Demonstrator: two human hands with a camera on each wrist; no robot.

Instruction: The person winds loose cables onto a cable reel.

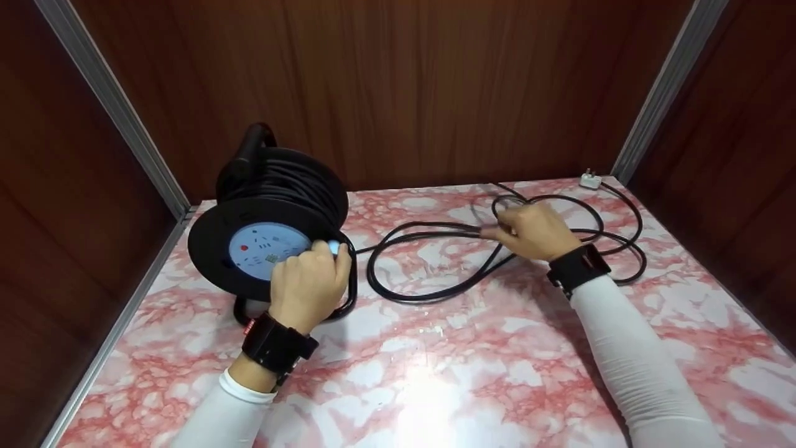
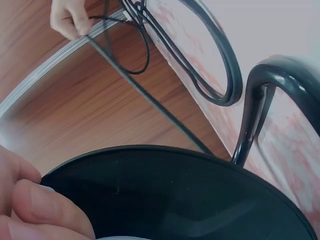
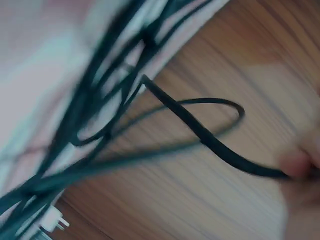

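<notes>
A black cable reel [image 1: 208,249] with a light blue socket panel [image 1: 258,246] stands at the left of the table, with black cable wound on its drum. My left hand [image 1: 308,283] grips the light blue knob [image 1: 334,247] at the reel's right edge. To the right, my right hand [image 1: 532,230] pinches the black cable [image 3: 220,150], held above the table in the right wrist view. From that hand a stretch of cable [image 2: 155,102] runs to the reel in the left wrist view. Loose cable loops [image 1: 404,298] lie around and under the right hand.
A white plug [image 1: 589,180] at the cable's end lies at the table's back right corner. Brown wood-grain panels [image 1: 435,93] wall in the pink and white marbled table [image 1: 404,373] at the back and sides. The reel's black tube stand [image 1: 353,280] reaches the tabletop.
</notes>
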